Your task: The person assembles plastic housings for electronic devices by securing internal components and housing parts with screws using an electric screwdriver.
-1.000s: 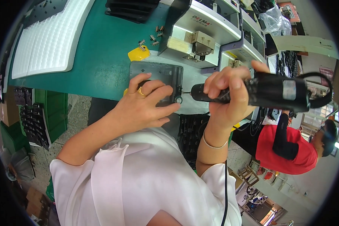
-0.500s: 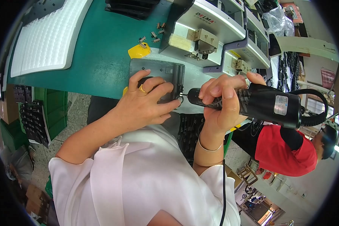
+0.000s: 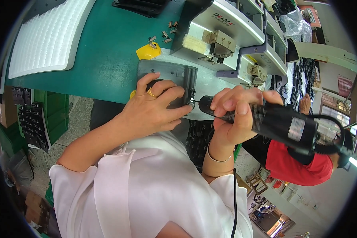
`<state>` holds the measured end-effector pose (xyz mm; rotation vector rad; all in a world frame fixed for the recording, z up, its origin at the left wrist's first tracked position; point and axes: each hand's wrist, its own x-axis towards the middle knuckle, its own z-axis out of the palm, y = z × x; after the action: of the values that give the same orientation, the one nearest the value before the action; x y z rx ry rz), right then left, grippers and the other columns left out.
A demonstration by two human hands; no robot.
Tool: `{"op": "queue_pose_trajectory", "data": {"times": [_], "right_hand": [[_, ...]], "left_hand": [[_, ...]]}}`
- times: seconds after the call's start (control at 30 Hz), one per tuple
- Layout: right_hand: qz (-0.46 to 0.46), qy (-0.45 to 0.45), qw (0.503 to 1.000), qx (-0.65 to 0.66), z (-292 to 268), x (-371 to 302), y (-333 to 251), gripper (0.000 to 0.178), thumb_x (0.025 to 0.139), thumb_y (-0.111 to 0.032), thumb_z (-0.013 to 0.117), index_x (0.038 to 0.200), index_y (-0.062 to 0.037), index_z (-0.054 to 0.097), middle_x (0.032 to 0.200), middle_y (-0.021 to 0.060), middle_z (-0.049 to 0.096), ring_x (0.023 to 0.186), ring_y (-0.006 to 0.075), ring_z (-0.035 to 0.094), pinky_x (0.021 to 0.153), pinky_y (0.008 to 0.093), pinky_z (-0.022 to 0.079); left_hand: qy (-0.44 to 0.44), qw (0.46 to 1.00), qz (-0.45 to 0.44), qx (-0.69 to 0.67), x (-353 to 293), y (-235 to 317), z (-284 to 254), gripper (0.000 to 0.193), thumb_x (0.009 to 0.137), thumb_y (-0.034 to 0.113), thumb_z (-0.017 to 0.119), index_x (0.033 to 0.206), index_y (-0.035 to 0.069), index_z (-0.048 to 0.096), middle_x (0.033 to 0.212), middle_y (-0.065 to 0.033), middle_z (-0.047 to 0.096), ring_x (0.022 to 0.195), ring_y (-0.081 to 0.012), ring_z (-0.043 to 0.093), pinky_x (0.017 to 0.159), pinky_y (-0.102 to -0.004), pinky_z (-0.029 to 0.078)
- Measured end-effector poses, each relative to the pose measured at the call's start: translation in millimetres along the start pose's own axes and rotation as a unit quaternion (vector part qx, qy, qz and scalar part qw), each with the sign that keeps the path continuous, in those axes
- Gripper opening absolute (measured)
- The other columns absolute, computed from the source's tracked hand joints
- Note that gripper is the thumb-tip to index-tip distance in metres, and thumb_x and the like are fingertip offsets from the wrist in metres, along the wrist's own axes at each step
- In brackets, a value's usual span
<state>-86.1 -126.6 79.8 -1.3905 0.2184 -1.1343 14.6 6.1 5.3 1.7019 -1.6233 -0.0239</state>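
Left hand (image 3: 148, 104) on gray block (image 3: 166, 67), fingers spread; right hand (image 3: 238, 123) curls fingers round black screwdriver (image 3: 277, 123). Bit (image 3: 196, 101) best kept straight; contact unclear.

A speckled floor (image 3: 77, 118) shows beyond the green table (image 3: 103, 59)

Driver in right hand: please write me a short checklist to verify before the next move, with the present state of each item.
1. Driver gripped by the right hand: ok, fingers wrap around it.
2. Left hand on the block: ok, it lies over it.
3. Bit seated: cannot tell, the tip is too small to see.
4. Left fingertips well away from the bit: not ok, one is close to it.
5. Loose parts off the block: ok, they lie beyond it.
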Motion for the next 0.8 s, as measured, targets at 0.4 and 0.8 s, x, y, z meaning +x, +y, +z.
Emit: {"op": "queue_pose_trajectory", "data": {"times": [0.4, 0.8], "right_hand": [[-0.055, -0.063, 0.996, -0.035, 1.4, -8.3, 6.5, 0.043, 0.086, -0.001, 0.066, 0.111, -0.0096, 0.033, 0.070, 0.0093, 0.054, 0.051, 0.0179, 0.055, 0.051, 0.0328, 0.052], [-0.181, 0.057, 0.982, 0.019, 3.1, 64.9, -6.8, 0.042, 0.088, -0.010, 0.055, 0.124, -0.0076, 0.032, 0.070, 0.0091, 0.055, 0.048, 0.0181, 0.052, 0.045, 0.0357, 0.050]], "left_hand": [[0.024, 1.000, 0.004, -0.001, 1.1, 0.6, 1.4, 0.032, 0.061, 0.022, 0.076, 0.092, 0.026, 0.067, 0.105, 0.0006, 0.055, 0.107, -0.0168, 0.051, 0.104, -0.0456, 0.026], [0.025, 1.000, -0.007, 0.015, 6.3, 5.3, 3.1, 0.033, 0.063, 0.019, 0.075, 0.094, 0.027, 0.068, 0.105, -0.0009, 0.055, 0.107, -0.0189, 0.050, 0.104, -0.0470, 0.023]]}}
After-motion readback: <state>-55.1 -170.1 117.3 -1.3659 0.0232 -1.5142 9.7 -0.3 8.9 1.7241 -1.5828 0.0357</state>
